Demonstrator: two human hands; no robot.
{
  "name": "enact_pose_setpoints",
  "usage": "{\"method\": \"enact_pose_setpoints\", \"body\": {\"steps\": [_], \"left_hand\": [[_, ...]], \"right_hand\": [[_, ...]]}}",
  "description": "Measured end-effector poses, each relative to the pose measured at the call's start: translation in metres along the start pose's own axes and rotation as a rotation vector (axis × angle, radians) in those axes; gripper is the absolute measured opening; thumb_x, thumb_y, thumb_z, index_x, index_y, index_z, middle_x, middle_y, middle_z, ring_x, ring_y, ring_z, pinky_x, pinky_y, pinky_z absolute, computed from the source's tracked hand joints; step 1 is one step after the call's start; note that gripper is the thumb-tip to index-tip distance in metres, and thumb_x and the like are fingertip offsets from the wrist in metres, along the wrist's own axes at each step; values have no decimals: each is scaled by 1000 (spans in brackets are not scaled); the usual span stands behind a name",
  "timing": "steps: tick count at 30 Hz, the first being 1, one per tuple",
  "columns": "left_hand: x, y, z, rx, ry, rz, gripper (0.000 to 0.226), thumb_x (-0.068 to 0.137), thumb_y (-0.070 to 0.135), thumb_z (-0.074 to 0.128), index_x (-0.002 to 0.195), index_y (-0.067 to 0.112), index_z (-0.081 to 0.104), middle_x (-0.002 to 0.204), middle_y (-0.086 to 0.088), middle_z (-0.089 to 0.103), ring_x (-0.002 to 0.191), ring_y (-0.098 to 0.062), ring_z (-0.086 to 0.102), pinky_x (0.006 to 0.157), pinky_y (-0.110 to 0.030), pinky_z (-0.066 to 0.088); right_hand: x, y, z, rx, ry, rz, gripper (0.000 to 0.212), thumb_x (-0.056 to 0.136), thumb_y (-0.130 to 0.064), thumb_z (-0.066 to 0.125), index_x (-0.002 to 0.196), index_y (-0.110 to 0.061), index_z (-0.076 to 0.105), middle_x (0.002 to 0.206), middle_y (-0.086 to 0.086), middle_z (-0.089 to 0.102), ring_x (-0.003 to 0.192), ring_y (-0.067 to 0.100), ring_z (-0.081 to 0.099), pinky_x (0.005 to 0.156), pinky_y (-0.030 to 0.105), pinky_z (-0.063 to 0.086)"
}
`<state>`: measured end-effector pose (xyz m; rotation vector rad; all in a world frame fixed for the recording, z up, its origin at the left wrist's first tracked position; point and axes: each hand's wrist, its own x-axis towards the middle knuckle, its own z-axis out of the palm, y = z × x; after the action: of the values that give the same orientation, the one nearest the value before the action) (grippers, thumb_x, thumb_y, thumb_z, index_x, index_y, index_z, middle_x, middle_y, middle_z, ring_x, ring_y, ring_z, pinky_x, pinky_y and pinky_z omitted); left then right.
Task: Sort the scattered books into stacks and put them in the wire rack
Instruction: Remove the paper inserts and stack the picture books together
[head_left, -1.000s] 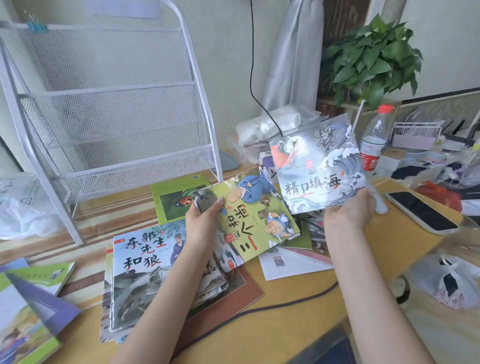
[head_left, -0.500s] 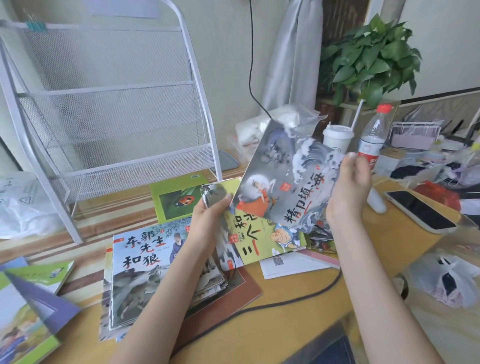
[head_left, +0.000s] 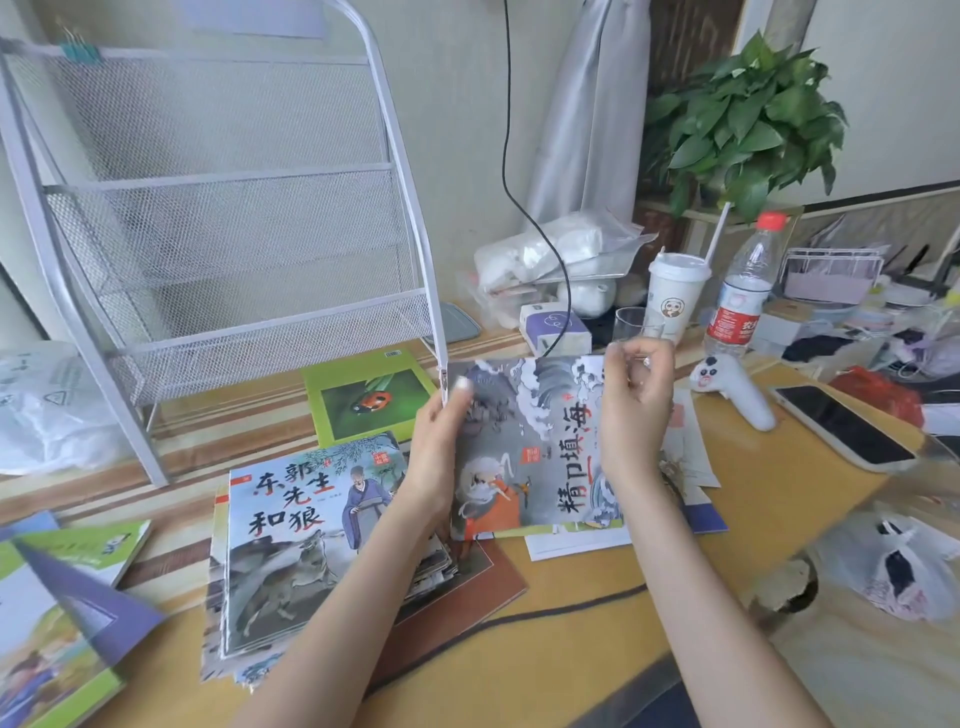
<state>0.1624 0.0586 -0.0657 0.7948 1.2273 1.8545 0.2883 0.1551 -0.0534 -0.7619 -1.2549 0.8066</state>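
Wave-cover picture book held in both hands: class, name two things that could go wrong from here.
1. The grey wave-cover picture book is pinched at its edges by the left hand and right hand; it could slip.
2. The empty clear drinking glass stands just behind the right hand; a careless lift might topple it.

- Left forearm rises from the bottom centre of the frame, slanting up and to the right.
- Left hand (head_left: 434, 447) sits at mid-frame, thumb on top and curled, gripping the left edge of a grey picture book (head_left: 524, 441).
- Right forearm climbs from the lower right.
- Right hand (head_left: 636, 410), just right of centre, pinches the book's right part with bent fingers.
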Motion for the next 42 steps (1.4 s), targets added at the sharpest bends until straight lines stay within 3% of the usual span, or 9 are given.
{"method": "enact_pose_setpoints", "body": {"steps": [3, 8, 11, 18, 23, 29, 32, 35, 42], "left_hand": [[-1, 0, -1, 186, -46, 56, 10, 79, 13, 74, 78, 14, 64, 74, -3, 72, 66, -20, 68, 63, -29, 57], [-3, 7, 11, 319, -156, 164, 9, 79, 5, 73, 84, 1, 67, 70, 2, 73, 64, -11, 69, 61, -23, 56], [-2, 18, 24, 409, -172, 286, 10, 79, 6, 74, 81, 6, 65, 69, 5, 71, 63, -7, 66, 60, -20, 53], [5, 51, -6, 615, -49, 314, 59, 55, 50, 83, 103, 31, 54, 96, 4, 71, 91, -15, 68, 76, -33, 55], [-10, 56, -12, 238, 40, 245, 35, 82, 29, 72, 111, 14, 59, 106, 1, 69, 94, -5, 65, 82, -22, 50], [-26, 95, -44, 395, 222, 500, 18, 84, 18, 71, 73, 25, 58, 61, 16, 57, 57, -1, 49, 57, -16, 42], [-39, 99, -76, 384, 161, 425, 17, 80, 29, 71, 94, 27, 62, 85, 7, 70, 72, -9, 58, 64, -23, 52], [-41, 86, -96, 427, 244, 356, 26, 72, 39, 74, 93, 27, 63, 75, 5, 67, 66, -9, 56, 63, -20, 50], [-50, 54, -116, 573, 420, 345, 17, 80, 19, 75, 92, 23, 65, 83, 13, 72, 75, -2, 69, 66, -21, 53]], "right_hand": [[2, -8, -6, -36, -73, 31, 8, 86, -12, 48, 90, -19, 51, 70, -5, 55, 54, 7, 43, 53, 26, 33], [14, -37, -9, -953, -270, -648, 47, 90, -51, 35, 68, -27, 68, 93, -10, 65, 91, 15, 54, 89, 36, 29], [16, -47, 1, -1102, -484, -554, 63, 96, -58, 22, 56, -22, 56, 60, 0, 56, 65, 25, 54, 66, 33, 33], [23, -37, 1, -725, 125, -266, 64, 101, -38, 27, 51, -4, 51, 49, 11, 43, 55, 29, 43, 52, 31, 26], [14, -57, 26, -234, 285, 43, 61, 102, -36, 26, 45, -17, 24, 42, 0, 30, 44, 23, 32, 51, 34, 24], [-31, -63, 72, 100, -66, 358, 62, 100, -46, 28, 71, 2, 53, 56, 8, 39, 53, 23, 37, 59, 36, 30], [-44, -59, 88, 186, -368, 345, 61, 95, -59, 26, 99, -13, 66, 73, 2, 51, 68, 15, 48, 66, 32, 34], [-62, -47, 91, 143, -747, 351, 69, 83, -62, 36, 136, -19, 45, 128, -15, 50, 115, -4, 47, 93, 20, 31], [-78, -23, 86, -101, -872, 242, 48, 84, -48, 58, 117, -14, 48, 111, -12, 51, 96, -2, 51, 72, 15, 37]]}}
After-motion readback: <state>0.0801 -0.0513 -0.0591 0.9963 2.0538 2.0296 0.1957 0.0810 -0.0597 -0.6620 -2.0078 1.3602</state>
